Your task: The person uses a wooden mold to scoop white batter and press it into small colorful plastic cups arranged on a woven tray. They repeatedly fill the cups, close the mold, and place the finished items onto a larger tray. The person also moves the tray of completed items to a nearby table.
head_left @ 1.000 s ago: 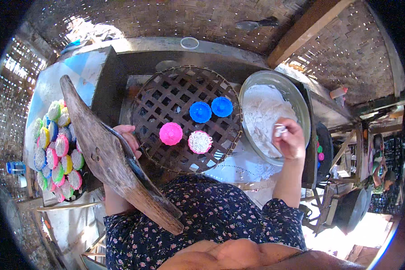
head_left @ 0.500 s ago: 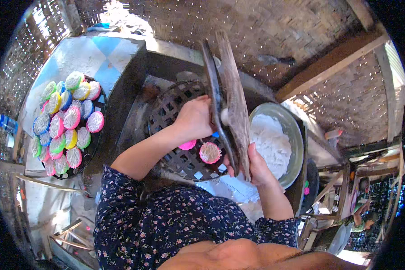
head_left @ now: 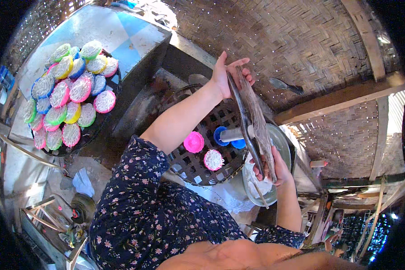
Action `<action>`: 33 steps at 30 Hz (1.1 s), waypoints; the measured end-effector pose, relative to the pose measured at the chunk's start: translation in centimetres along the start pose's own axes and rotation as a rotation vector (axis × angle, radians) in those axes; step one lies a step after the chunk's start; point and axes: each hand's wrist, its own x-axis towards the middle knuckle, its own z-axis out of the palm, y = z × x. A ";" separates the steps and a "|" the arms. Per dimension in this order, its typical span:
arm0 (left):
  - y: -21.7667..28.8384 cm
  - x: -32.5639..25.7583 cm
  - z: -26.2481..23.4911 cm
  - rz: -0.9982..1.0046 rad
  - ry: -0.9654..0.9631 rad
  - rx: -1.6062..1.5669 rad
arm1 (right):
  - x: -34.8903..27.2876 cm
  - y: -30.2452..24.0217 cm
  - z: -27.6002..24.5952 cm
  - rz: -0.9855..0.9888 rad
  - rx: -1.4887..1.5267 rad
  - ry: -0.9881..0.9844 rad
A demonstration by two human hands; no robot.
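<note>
A wooden lever press with two long bars, one dark and one weathered grey [head_left: 259,118], slants across the middle, above a woven basket tray. My left hand [head_left: 227,77] is at its far end, some fingers curled round the bars, thumb and one finger stretched out. My right hand [head_left: 279,167] grips the near end. A pale cylinder [head_left: 231,134] sticks out leftward from between the bars, over blue scalloped cups [head_left: 220,135]. In the basket [head_left: 177,155] are also a pink cup [head_left: 194,142] and a pink cup of white strands [head_left: 213,159].
A dark tray [head_left: 114,83] heaped with colourful cups of white strands stands on the tiled ledge [head_left: 94,27] at left. Under my right hand is a bowl [head_left: 281,139] of white powder or dough with a thin stick [head_left: 260,196]. A woven wall [head_left: 297,40] rises beyond.
My left hand has moved from the bars' middle to their far end and loosened from a fist. The pale cylinder and blue cups now show. The view has shifted.
</note>
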 end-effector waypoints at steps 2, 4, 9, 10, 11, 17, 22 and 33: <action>-0.3 0.3 -1.5 0.032 0.064 0.043 | 0.1 -0.3 -0.3 0.009 -0.037 0.027; -0.4 -0.4 -2.0 0.025 0.076 -0.027 | 0.1 -0.4 0.0 0.028 -0.066 0.047; -0.6 -1.3 -3.0 0.049 0.048 -0.036 | -0.6 -0.2 0.6 -0.025 -0.099 0.082; -0.5 -1.5 -2.8 0.061 0.070 -0.028 | -0.6 -0.3 0.9 -0.015 -0.099 0.104; -0.4 -1.9 -2.7 0.072 0.092 -0.021 | -0.5 -0.3 1.3 -0.005 -0.098 0.126; 1.6 -1.7 -3.0 0.095 0.067 -0.019 | 0.3 -0.9 3.2 -0.044 -0.201 0.195; 2.3 -1.2 -2.7 0.125 0.094 -0.005 | 1.1 -1.5 3.7 -0.104 -0.309 0.309; -0.2 -0.5 -2.7 0.113 0.225 -0.023 | 0.2 -0.7 1.8 -0.082 -0.515 0.467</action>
